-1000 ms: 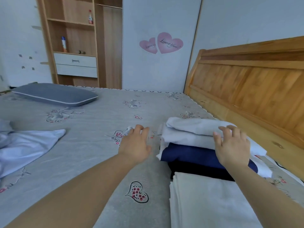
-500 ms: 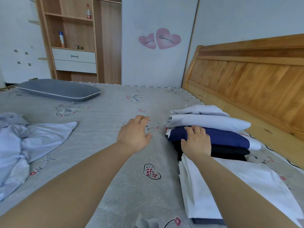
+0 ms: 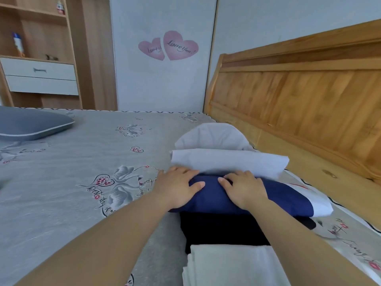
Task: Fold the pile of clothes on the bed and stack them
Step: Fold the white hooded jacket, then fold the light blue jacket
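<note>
Both hands — left hand, right hand — flat, fingers relaxed on soft navy fold, white folds above

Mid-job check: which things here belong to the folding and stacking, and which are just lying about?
Part of the job:
left hand and right hand, both resting on the navy garment
white folded garments above it
black garment beneath
white folded cloth nearest the camera

Just lying about:
grey pillow
heart stickers
shelf bottles
</note>
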